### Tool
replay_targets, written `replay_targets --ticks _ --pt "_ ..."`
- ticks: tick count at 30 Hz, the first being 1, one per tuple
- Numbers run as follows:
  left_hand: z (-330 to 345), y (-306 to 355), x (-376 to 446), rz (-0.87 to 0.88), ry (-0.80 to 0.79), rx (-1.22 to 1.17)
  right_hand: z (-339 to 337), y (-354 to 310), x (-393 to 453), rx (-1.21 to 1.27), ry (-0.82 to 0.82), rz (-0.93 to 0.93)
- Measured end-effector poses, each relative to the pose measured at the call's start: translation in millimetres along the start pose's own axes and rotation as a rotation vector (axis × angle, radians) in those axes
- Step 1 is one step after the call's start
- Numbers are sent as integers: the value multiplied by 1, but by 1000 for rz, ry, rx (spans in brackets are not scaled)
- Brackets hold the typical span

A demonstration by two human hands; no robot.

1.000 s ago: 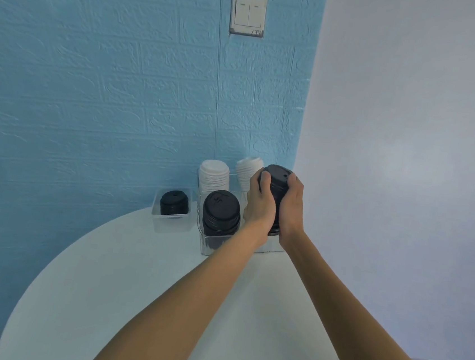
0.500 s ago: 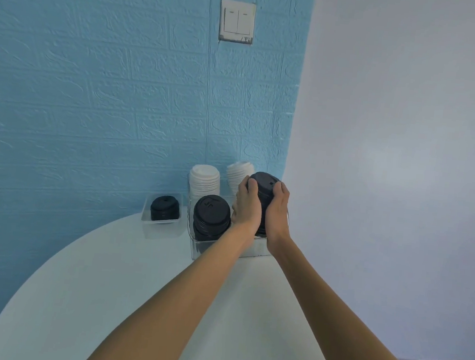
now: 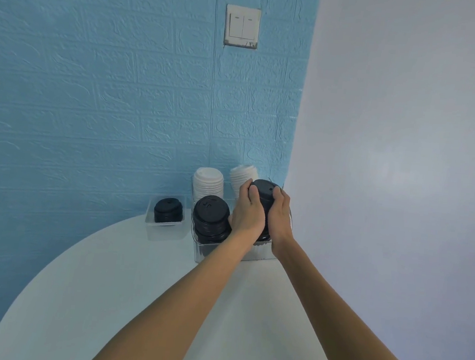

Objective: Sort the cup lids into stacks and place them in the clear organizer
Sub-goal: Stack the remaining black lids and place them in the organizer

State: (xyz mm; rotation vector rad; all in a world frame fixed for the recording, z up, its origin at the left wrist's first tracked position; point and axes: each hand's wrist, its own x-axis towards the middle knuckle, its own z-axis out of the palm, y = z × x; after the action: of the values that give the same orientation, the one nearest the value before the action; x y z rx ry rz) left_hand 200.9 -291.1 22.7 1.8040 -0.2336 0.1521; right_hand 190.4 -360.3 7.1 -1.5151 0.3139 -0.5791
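A stack of black cup lids [image 3: 264,196] stands in the front right compartment of the clear organizer [image 3: 255,253] at the table's far edge. My left hand [image 3: 248,214] grips its left side and my right hand [image 3: 280,216] grips its right side. Another black lid stack [image 3: 210,216] fills the front left compartment. Two white lid stacks stand behind, one at the left [image 3: 208,184] and one at the right [image 3: 241,174], partly hidden by my left hand.
A small clear tray [image 3: 150,219] holding a short stack of small black lids [image 3: 168,210] sits left of the organizer. All stand on a round white table [image 3: 119,293] against a blue brick-patterned wall [image 3: 91,106]. A white wall [image 3: 407,168] rises at the right.
Both hands have lowered the black lid stack a little deeper into the front right compartment. The camera view has shifted slightly.
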Motion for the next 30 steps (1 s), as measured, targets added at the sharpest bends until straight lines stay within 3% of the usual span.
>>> replay_targets --ticks 7,13,22,30 --pt "6 -14 2 -75 31 53 -5 2 0 -100 -36 70" --pt "7 -18 -4 10 -8 85 -7 20 14 -112 -90 170" --pt "6 -20 6 35 -60 356 -9 14 11 -248 -14 30" --pt "10 -29 -1 39 -80 321 -8 25 9 -327 0 -65"
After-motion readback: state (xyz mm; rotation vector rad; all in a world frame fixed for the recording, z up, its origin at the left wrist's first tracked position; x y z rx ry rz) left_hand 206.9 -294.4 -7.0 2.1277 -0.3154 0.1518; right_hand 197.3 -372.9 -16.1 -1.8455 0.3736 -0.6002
